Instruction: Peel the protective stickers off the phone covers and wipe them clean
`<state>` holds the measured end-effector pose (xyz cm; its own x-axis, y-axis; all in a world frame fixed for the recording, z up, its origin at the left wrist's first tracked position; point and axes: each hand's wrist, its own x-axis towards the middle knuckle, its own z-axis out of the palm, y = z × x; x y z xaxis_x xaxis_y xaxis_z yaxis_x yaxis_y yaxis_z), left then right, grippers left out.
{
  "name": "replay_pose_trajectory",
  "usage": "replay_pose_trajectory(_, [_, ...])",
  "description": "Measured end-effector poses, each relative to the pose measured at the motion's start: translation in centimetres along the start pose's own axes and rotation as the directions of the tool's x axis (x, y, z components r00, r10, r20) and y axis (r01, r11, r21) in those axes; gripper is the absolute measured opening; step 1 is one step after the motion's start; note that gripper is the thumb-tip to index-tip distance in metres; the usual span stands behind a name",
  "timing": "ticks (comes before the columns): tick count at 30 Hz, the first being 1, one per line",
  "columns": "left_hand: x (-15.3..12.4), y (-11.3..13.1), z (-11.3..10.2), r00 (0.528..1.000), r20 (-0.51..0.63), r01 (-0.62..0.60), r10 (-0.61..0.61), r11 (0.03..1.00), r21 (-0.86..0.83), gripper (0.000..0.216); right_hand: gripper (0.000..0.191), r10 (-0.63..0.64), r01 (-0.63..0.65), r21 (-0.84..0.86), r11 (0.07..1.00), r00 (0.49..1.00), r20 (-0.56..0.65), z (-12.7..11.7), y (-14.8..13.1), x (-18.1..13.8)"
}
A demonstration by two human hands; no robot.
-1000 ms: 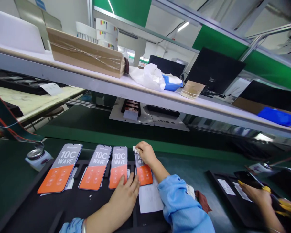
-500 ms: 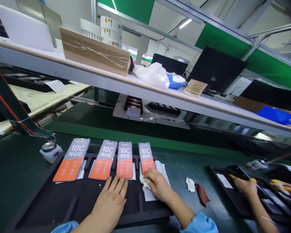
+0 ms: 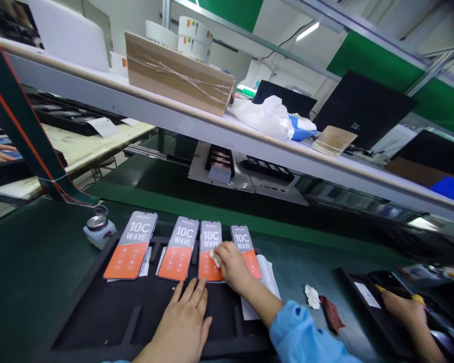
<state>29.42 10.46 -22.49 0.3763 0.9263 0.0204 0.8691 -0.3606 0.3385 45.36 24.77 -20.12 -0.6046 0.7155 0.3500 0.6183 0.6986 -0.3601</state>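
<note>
Several phones with grey and orange "10C WAVE" screen labels (image 3: 131,245) lie side by side on a black foam tray (image 3: 98,312). My right hand (image 3: 231,267) pinches a small white wipe (image 3: 214,257) and presses it on the third phone (image 3: 210,250), partly covering the rightmost phone (image 3: 245,242). My left hand (image 3: 185,322) lies flat with fingers stretched out on the tray, just below the phones.
A small white solvent dispenser (image 3: 97,228) stands left of the tray. A white scrap (image 3: 310,296) and a dark red cloth (image 3: 332,312) lie to the right. A co-worker's hand (image 3: 401,305) works over another black tray (image 3: 366,312). A shelf (image 3: 249,146) with a cardboard box (image 3: 177,78) hangs overhead.
My right hand moved with the wipe from the bottom of the rightmost phone left and up onto the third phone. My left hand stayed flat on the tray. The view shifted left.
</note>
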Motion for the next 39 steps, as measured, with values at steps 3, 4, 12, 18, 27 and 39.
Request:
replay_pose_trajectory(3, [0.1,0.2,-0.8,1.000,0.023,0.004,-0.003,0.999,-0.033,0.053,0.021,0.055,-0.056,-0.017,0.998,0.995,-0.080,-0.4,2.1,5.8])
replay_pose_trajectory(4, [0.1,0.3,-1.3,0.999,0.034,0.013,-0.012,0.999,-0.046,0.053,0.020,0.066,-0.068,-0.014,0.998,0.993,-0.100,-0.5,2.5,7.0])
replay_pose_trajectory(12, [0.5,0.0,-1.8,0.996,0.084,0.018,-0.009,0.995,-0.102,0.053,0.024,-0.172,0.167,0.058,0.984,0.981,0.092,-0.3,-0.5,-2.2])
replay_pose_trajectory(18, [0.5,-0.1,-1.2,0.999,0.051,0.003,-0.001,0.999,-0.040,0.052,0.019,0.004,-0.006,-0.020,1.000,0.995,-0.097,-0.3,1.9,6.3])
replay_pose_trajectory(27, [0.8,-0.5,-0.5,0.997,0.079,-0.018,0.021,0.999,-0.038,0.055,0.021,-0.216,0.213,0.048,0.976,0.974,0.067,0.4,-1.2,-0.2])
replay_pose_trajectory(39, [0.6,1.2,-4.0,0.985,0.149,0.104,-0.086,0.988,-0.117,0.054,0.019,-0.170,0.170,0.024,0.985,0.985,0.010,1.1,0.0,7.2])
